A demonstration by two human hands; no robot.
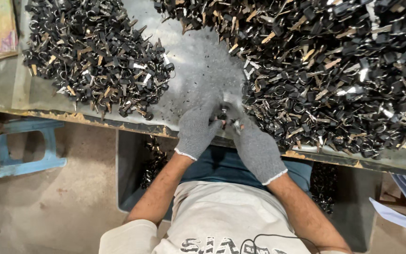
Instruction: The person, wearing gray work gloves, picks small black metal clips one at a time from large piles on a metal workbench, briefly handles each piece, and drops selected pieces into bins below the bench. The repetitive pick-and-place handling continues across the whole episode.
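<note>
Both grips pinch one small key piece point(225, 115): left hand point(196, 131) and right hand point(255, 146) meet, wrists angled inward.

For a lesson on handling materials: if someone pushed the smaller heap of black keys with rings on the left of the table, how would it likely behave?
The smaller heap would probably spread rather than slide whole, since its pieces lie loose. Rings look tangled, so clumps may drag together. On the smooth metal table, strays near the edge could drop off.
</note>
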